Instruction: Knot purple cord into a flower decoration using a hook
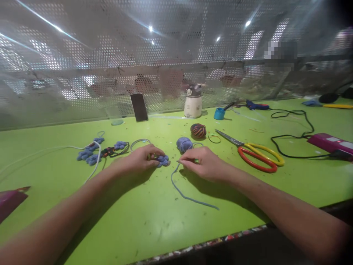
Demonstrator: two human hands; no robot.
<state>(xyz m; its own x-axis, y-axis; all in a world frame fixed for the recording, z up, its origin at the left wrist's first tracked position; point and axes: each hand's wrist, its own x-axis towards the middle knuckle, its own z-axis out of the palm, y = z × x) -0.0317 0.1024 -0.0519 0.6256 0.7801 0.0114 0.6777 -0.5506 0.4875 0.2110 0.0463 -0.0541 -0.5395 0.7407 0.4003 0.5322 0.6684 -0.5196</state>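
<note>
My left hand (147, 157) is closed, its thumb and fingers pinching a blue-violet crocheted flower (162, 161) just above the green table. Opposite it, my right hand (204, 162) pinches a thin metal-tipped tool (177, 161), mostly hidden by the fingers. A strand of blue yarn (180, 193) runs from those fingertips and curves across the table toward me. Behind my right fingers lies a ball of blue yarn (184, 144). Several finished blue flowers (91, 154) lie in a cluster left of my left hand.
Beyond the blue ball sits a multicoloured yarn ball (198, 130). Large scissors (248, 149) lie to the right. Farther back stand a phone (139, 107), a bottle (193, 105) and a blue pot (219, 113). A corded magenta device (331, 145) is at far right; a white cable (55, 148) crosses the left.
</note>
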